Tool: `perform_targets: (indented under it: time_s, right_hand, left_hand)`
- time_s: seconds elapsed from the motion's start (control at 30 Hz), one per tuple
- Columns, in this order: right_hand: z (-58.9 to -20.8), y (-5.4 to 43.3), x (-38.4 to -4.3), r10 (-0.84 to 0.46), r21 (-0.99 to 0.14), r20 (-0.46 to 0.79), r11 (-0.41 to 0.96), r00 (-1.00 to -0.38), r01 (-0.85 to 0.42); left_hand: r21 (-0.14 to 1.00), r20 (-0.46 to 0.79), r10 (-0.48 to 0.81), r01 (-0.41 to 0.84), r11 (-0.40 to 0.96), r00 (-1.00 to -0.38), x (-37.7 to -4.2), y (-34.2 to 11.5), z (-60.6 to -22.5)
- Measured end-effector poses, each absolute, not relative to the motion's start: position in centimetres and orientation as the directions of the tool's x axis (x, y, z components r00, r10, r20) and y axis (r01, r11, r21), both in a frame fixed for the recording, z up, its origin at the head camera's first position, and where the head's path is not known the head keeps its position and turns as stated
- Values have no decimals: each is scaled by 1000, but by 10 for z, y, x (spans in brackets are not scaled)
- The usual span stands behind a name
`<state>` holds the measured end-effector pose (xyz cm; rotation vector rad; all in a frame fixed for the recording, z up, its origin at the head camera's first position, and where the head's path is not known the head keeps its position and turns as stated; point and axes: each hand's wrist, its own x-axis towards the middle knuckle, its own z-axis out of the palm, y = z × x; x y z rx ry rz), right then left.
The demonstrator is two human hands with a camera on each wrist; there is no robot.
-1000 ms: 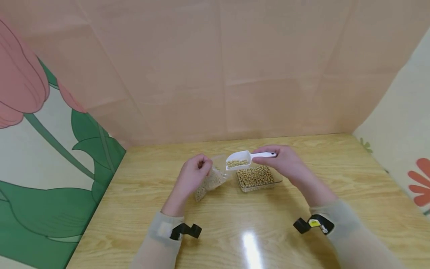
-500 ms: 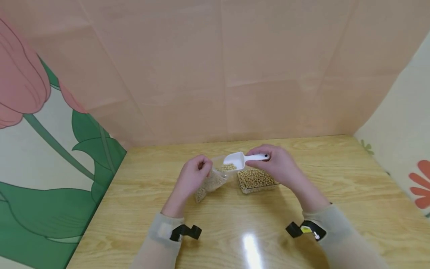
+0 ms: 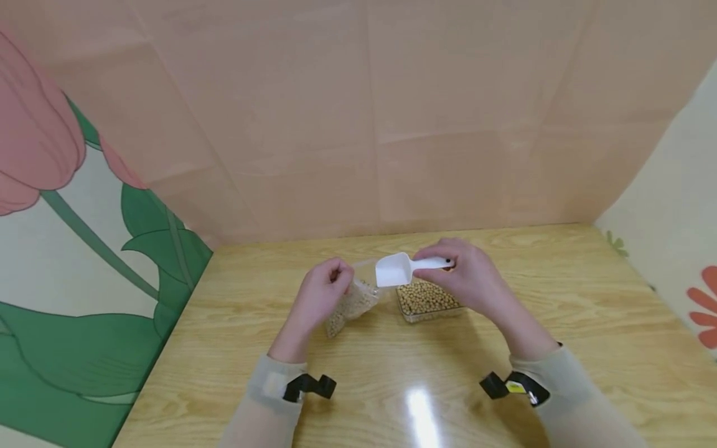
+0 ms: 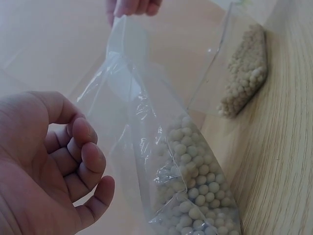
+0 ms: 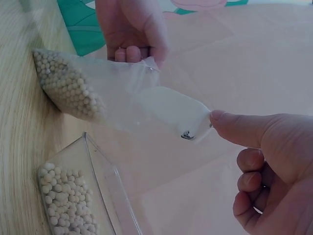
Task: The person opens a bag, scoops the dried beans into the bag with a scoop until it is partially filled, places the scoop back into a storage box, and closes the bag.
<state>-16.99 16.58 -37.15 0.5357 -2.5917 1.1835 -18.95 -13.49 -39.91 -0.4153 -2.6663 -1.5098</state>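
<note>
With curled fingers, my left hand (image 3: 322, 289) pinches the upper edge of a clear plastic bag (image 3: 358, 300). Pale round beans (image 4: 195, 191), which look like soybeans, fill the bag's lower part. From the other side, my right hand (image 3: 470, 274) grips the handle of a white scoop (image 3: 394, 271) between thumb and fingers. The scoop's bowl is tilted into the bag's mouth, and no beans show in it in the head view. In the right wrist view, the bag's film (image 5: 120, 81) partly covers the bowl.
Right of the bag, below my right hand, a clear rectangular container (image 3: 434, 317) holds more beans (image 3: 427, 297). Both stand on a wood-grain table (image 3: 392, 398). Behind rises a pink backdrop (image 3: 370, 124), with a flower-printed panel (image 3: 157, 249) at the left.
The right hand has moved slightly left and tipped the scoop at the bag's mouth. Beans seen in the bowl earlier are gone from it. The left hand keeps its place.
</note>
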Motion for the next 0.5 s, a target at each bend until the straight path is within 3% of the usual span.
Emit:
perform_targets:
  time_s: [0.5]
  right_hand:
    - [-366,197,-168,-155,-768,262,565,-953,-303]
  left_hand:
    - [827,174,209,258,499,-962,-188,-137,-391]
